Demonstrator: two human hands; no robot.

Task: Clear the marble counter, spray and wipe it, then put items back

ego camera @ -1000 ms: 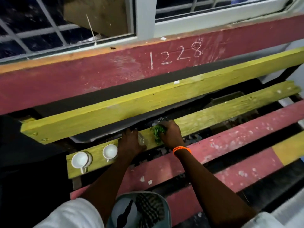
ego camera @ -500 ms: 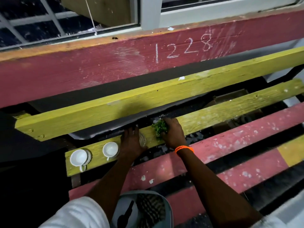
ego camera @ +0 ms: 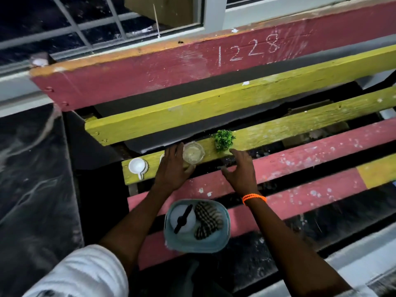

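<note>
The small things stand in a row along one yellow slat (ego camera: 278,133) of the painted bench, the surface carrying them, probably because it is the nearest flat strip clear of the counter being cleaned. No marble counter is clearly in view. The left hand (ego camera: 171,168) lies flat with fingers spread, its thumb side touching a clear glass cup (ego camera: 193,152); it hides whatever sits beneath it. A white cup (ego camera: 137,166) stands near the slat's left end. The right hand (ego camera: 240,170) hovers loosely spread and empty, just below a small green plant (ego camera: 224,139). Nearer the bench's front edge sits a blue tub (ego camera: 225,224) with a striped cloth (ego camera: 206,219).
</note>
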